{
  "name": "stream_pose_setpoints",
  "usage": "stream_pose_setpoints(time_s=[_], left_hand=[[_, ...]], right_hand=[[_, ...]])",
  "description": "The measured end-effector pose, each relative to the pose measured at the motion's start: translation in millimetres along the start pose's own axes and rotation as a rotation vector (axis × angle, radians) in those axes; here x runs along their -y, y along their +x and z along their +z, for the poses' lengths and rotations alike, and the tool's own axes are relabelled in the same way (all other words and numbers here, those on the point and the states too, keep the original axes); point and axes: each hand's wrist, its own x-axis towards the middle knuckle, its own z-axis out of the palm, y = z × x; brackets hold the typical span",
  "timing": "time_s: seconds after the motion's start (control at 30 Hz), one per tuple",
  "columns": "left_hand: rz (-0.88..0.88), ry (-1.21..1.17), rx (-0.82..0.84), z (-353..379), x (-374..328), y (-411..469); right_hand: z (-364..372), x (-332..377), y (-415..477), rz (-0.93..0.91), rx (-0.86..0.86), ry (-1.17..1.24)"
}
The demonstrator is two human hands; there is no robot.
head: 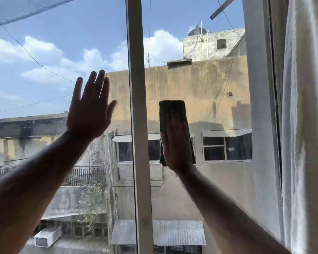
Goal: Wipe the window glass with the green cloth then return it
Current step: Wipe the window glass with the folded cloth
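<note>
Window scene, indoor side, two panes split by a white centre mullion [139,125], pale curtain [305,125] hanging at the right edge. Nearest: both forearms reaching up from the bottom corners. Left hand [89,109] spread wide and flat, fingers up, holding nothing, on or just off the left pane [44,70]; contact can't be told. Right hand [176,142] flat, palm pressing the green cloth [171,110] against the right pane [209,79], just right of the mullion, about mid-height; cloth is folded and pokes out above the fingertips and below the heel of the hand. Beyond the glass: tan building wall, windows with awnings, wires, sky and clouds. Risks, as judgement: cloth is only pinned by palm pressure, not gripped, so easing off could let it slide or drop; bare left palm may smear the left pane; a wide stroke could snag the curtain; upper glass and corners look easy to miss.
</note>
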Motion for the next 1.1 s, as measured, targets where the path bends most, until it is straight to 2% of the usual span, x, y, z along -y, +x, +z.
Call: stream_pose_setpoints(time_s=[0.17,0.23,0.3,0.33,0.43,0.5,0.57,0.7,0.77,0.87,1.0,1.1], left_hand=[[-0.001,0.007,-0.012,1.3,-0.9,0.3],[0.003,0.011,-0.016,1.9,-0.9,1.2],[0.007,0.007,-0.018,2.6,-0.1,1.8],[0.006,0.008,-0.022,3.2,0.1,1.7],[0.000,0.005,-0.031,4.2,0.4,2.5],[0.000,-0.005,-0.027,3.9,-0.2,2.9],[-0.001,-0.009,-0.015,3.1,-1.4,1.7],[-0.001,0.002,-0.022,3.0,-2.2,-0.1],[-0.001,0.009,-0.036,3.7,-1.7,-0.1],[0.002,0.007,-0.050,6.2,0.3,-0.6],[0.004,0.009,-0.060,9.0,2.2,0.2],[0.001,-0.004,-0.043,8.2,2.7,0.1]], right_hand=[[-9.5,-15.5,83.4,0.363,-0.142,-0.011],[-8.6,-13.8,104.4,0.409,-0.169,-0.040],[-3.0,-1.4,95.3,0.310,-0.171,-0.049],[0.5,5.5,80.1,0.199,-0.152,-0.045],[4.6,6.2,27.4,-0.169,0.015,-0.051],[-0.3,-13.5,18.7,-0.312,0.077,-0.088],[-4.9,-27.5,28.9,-0.289,0.072,-0.078],[-6.9,-21.9,89.9,0.050,-0.044,-0.031],[-4.5,-13.4,115.7,0.108,-0.078,-0.044],[2.7,0.0,112.8,0.070,-0.111,-0.055],[13.5,6.8,35.4,-0.110,-0.051,-0.031],[7.7,-8.7,0.2,-0.033,-0.010,-0.006]])
